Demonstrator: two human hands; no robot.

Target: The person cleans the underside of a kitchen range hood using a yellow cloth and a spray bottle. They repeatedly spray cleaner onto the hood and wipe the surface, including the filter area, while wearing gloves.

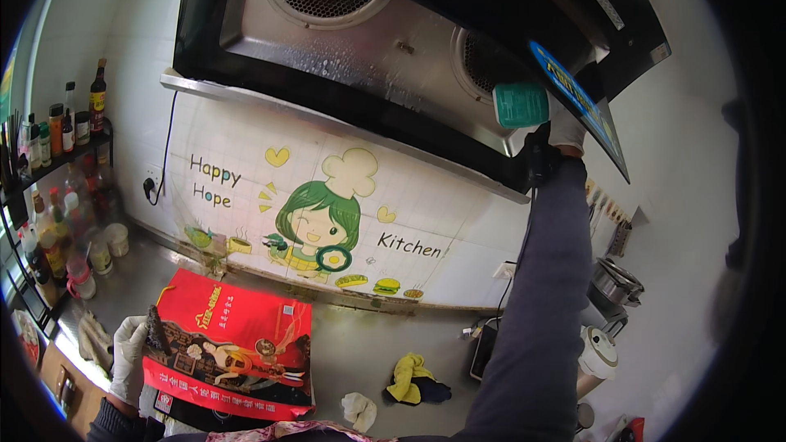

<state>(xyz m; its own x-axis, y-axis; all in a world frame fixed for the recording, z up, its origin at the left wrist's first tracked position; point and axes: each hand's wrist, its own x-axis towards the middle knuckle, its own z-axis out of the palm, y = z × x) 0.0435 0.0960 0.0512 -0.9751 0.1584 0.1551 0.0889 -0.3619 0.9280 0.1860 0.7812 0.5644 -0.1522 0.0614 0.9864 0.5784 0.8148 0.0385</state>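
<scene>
My left hand [127, 350], in a white glove, pinches a dark scrubbing pad [158, 330] over the left edge of a red printed bag [236, 301]. My right arm is stretched up to the range hood [381, 73]. The white-gloved right hand [568, 129] is partly hidden by the hood's tilted glass panel [605, 126] and a black item [541, 156] at the wrist. It grips a teal-green object [521, 105], which could be a bottle or a sponge, below the right round filter [482, 61]. Droplets and wet streaks cover the hood's steel underside.
A rack [73, 156] of sauce bottles and jars stands at the left. A yellow and dark cloth [414, 377] and a crumpled white cloth [358, 411] lie on the steel counter [362, 337]. Cables, a white-lidded pot [599, 347] and metal pans [614, 282] are at the right.
</scene>
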